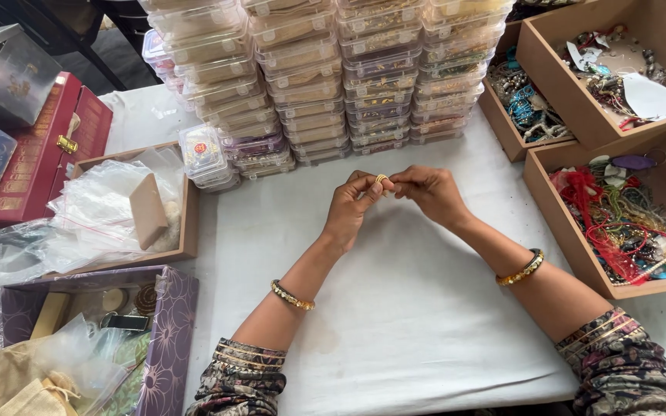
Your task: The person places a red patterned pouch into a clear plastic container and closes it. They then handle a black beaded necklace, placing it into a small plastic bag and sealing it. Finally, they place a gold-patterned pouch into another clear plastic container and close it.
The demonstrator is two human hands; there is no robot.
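Left hand (352, 206) and right hand (428, 191) are meeting above the worktop (395, 308) middle, fingertips together pinching a small gold ring (381, 179). Beyond, stacked clear boxes (348, 77) are lining the far edge.

Patterned sleeves (242, 376) — gold bangles (292, 296)

We can't make out the small gold piece (381, 179) pinched between the left hand (351, 208) and right hand (428, 192) — fingertips cover most of it. Stacked clear plastic boxes (333, 69) run off the top edge, contents too small to tell. Wooden tray of beads (618, 219) is cut by the right edge — strands blur together. Purple patterned box (165, 339) is cropped at the bottom.
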